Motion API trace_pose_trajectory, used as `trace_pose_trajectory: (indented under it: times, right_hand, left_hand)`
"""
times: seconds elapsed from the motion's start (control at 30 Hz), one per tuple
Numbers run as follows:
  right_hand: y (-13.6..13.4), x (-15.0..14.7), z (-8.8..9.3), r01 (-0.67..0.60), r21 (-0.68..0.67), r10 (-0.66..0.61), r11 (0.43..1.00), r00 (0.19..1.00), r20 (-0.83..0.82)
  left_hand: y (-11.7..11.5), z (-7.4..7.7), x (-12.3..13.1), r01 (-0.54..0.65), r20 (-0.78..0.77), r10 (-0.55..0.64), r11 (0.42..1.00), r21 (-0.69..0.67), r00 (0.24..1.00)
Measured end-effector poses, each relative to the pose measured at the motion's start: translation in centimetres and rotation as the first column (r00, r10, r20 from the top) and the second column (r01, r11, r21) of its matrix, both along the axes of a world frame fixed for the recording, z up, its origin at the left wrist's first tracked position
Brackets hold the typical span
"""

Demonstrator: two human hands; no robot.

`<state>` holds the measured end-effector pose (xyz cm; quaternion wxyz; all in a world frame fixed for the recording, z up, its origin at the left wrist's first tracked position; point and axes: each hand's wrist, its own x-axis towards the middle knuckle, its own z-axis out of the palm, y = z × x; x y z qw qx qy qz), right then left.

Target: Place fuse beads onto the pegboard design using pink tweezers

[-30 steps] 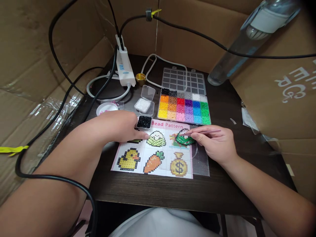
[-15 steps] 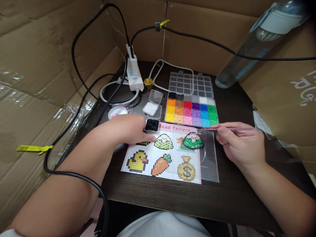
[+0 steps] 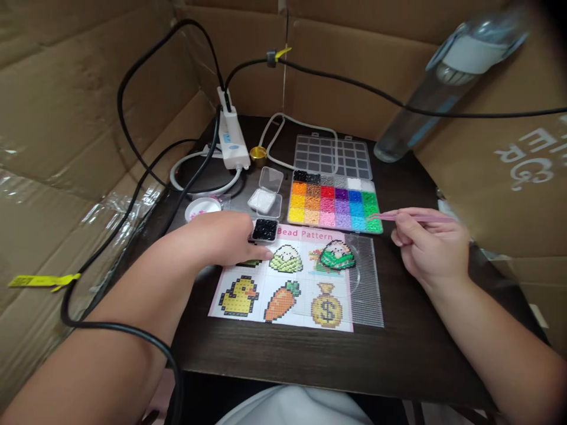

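My right hand (image 3: 429,248) pinches thin pink tweezers (image 3: 411,218) whose tip reaches the green corner of the multicoloured bead tray (image 3: 333,203). My left hand (image 3: 224,236) lies palm down on the top left of the bead pattern sheet (image 3: 283,274), its fingers together beside a small box of black beads (image 3: 264,229). A partly built green and white bead figure (image 3: 337,256) sits on a clear pegboard (image 3: 365,283) over the sheet's right side.
A small open box of white beads (image 3: 264,199), a white round dish (image 3: 202,208), a gold cap (image 3: 257,154), a white power strip (image 3: 230,139) with black cables (image 3: 133,147), and a tilted clear bottle (image 3: 425,94) surround the dark table (image 3: 310,348). Cardboard walls enclose it.
My right hand has drawn the tweezers away from the bead figure, up and right to the green beads in the tray. My left hand has stayed on the sheet.
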<state>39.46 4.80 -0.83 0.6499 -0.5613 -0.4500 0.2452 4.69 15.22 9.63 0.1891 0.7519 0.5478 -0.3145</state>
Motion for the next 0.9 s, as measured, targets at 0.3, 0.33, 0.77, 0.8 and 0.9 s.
trace_pose_trajectory:
  times: [0.3, 0.33, 0.77, 0.8, 0.9]
  right_hand:
    - [3.1, 3.1, 1.0, 0.069, -0.076, -0.071, 0.995, 0.997, -0.026]
    - [3.1, 2.9, 0.9, 0.054, -0.084, -0.054, 0.995, 0.999, -0.003]
    - [3.0, 1.9, 0.9, 0.014, -0.163, -0.004, 0.987, 0.998, 0.058]
    - [3.1, 1.8, 0.9, 0.014, -0.169, -0.002, 0.986, 0.998, 0.069]
    - [3.1, 1.5, 1.0, 0.016, -0.181, 0.005, 0.983, 0.993, 0.117]
  left_hand:
    - [0.6, -0.9, -0.9, -0.01, 0.094, 0.006, 0.999, 0.043, 0.996]
    - [0.5, -0.9, -0.9, -0.012, 0.09, 0.008, 0.999, 0.042, 0.996]
    - [0.3, -0.6, -1.6, -0.005, 0.176, -0.002, 0.999, 0.04, 0.984]
    - [0.2, -0.5, -1.5, 0.002, 0.176, -0.009, 0.999, 0.039, 0.984]
    - [0.1, -0.2, -1.1, 0.008, 0.124, -0.011, 1.0, 0.023, 0.992]
